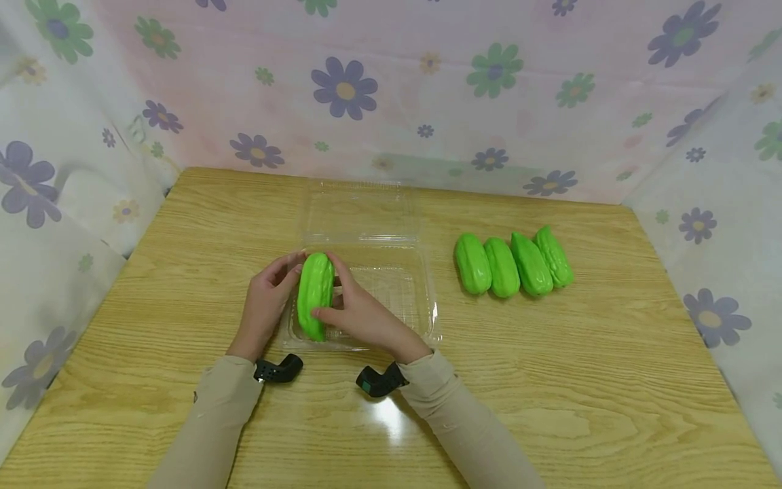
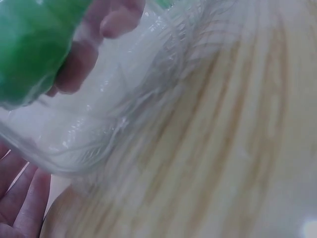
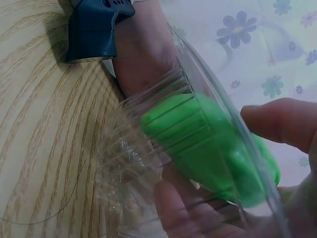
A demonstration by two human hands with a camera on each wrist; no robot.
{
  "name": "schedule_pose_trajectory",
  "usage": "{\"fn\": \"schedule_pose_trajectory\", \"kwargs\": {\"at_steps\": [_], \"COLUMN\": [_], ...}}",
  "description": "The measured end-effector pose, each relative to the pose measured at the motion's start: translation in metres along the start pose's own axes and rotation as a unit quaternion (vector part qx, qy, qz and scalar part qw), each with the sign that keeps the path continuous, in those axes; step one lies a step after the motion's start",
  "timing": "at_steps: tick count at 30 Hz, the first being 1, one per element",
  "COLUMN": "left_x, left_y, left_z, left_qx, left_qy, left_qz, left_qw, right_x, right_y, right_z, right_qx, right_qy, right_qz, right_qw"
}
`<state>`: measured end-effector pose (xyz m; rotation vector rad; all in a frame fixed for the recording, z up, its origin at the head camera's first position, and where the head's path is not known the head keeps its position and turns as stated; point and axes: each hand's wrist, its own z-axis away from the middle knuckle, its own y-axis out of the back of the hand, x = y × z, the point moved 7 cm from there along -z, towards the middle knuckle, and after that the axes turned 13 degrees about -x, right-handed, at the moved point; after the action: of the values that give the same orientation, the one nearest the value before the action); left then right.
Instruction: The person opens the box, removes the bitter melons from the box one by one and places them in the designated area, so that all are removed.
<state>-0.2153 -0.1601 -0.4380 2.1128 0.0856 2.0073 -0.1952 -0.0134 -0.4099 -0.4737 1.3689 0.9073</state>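
Note:
A glossy, ridged green bitter melon (image 1: 315, 295) stands out over the left part of a clear plastic clamshell box (image 1: 391, 299), its length running front to back. My right hand (image 1: 369, 319) grips it, thumb on the near end and fingers round the far side. In the right wrist view the bitter melon (image 3: 208, 144) shows partly through the clear wall. At the box's left side is my left hand (image 1: 263, 305), next to the bitter melon. The left wrist view shows its fingers (image 2: 29, 203) fairly straight, outside the box wall.
The box's lid (image 1: 360, 210) lies folded back behind it. Several more bitter melons (image 1: 502, 268) sit in a row to the right on the wooden table (image 1: 550, 380). A flowered cloth (image 1: 415, 102) hangs at the back and sides.

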Motion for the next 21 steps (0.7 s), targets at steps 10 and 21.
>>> {"fn": "schedule_pose_trajectory", "kwargs": {"at_steps": [10, 21], "left_x": [0.0021, 0.0022], "left_y": [0.0002, -0.0008], "left_z": [-0.0002, -0.0002], "left_qx": [0.0, -0.008], "left_qy": [0.0, -0.005], "left_qz": [0.0, 0.017], "left_qw": [1.0, 0.9998], "right_x": [-0.0003, -0.0013], "right_y": [0.0027, 0.0075], "right_z": [0.0023, 0.0045], "right_qx": [0.024, 0.042], "right_qy": [-0.012, -0.015], "right_qz": [-0.016, 0.005], "right_qw": [0.9995, 0.999]}}
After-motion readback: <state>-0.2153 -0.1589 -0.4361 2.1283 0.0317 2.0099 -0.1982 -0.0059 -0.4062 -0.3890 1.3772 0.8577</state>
